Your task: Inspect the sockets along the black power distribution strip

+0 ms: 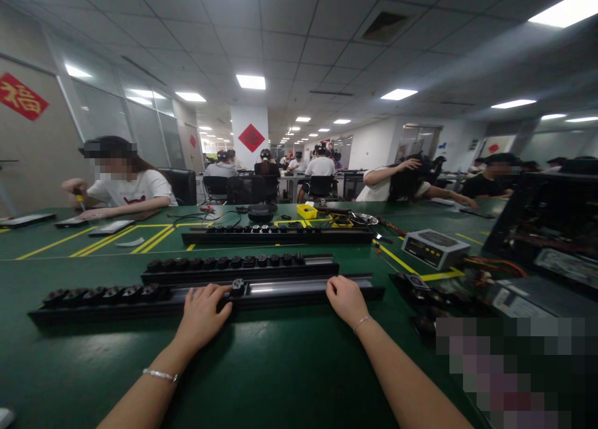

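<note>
A long black track rail (289, 299) lies across the green table in front of me, with a shiny inner channel showing. Several dark socket-like modules (112, 294) sit in a row on its left part. One separate module (238, 286) stands near the middle of the rail. My left hand (204, 315) rests on the rail just left of that module, fingers apart, index fingertip at the module's side. Toward the rail's right end, my right hand (346, 299) has its fingers curled over the rail. Its fingertips are partly hidden.
Behind it lie a second rail (322, 269) with modules and a third rail (205, 237). A power supply unit (436, 249) and an open computer case (551, 230) stand at the right. Farther back are a yellow box (307, 212) and co-workers seated at tables.
</note>
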{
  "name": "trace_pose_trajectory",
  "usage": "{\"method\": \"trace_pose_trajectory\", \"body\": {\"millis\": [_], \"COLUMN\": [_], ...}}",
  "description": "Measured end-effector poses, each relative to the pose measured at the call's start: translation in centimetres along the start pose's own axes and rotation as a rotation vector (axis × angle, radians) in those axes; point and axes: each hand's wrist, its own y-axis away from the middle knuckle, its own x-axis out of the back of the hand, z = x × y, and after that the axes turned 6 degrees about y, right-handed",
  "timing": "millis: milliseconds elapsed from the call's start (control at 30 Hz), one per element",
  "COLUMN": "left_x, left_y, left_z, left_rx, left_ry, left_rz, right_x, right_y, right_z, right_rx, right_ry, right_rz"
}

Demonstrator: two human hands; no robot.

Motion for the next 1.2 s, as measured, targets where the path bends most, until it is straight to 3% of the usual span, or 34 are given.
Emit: {"method": "trace_pose_trajectory", "body": {"millis": [767, 1200], "left_x": [0.1, -0.1], "left_y": [0.1, 0.2], "left_z": [0.7, 0.9], "left_rx": [-0.071, -0.103], "left_ry": [-0.042, -0.07], "left_rz": [-0.053, 0.018], "right_x": [0.0, 0.2], "right_y": [-0.1, 0.0], "right_z": [0.0, -0.1], "right_rx": [-0.008, -0.009], "right_ry": [-0.012, -0.021], "right_rz": [-0.016, -0.01]}}
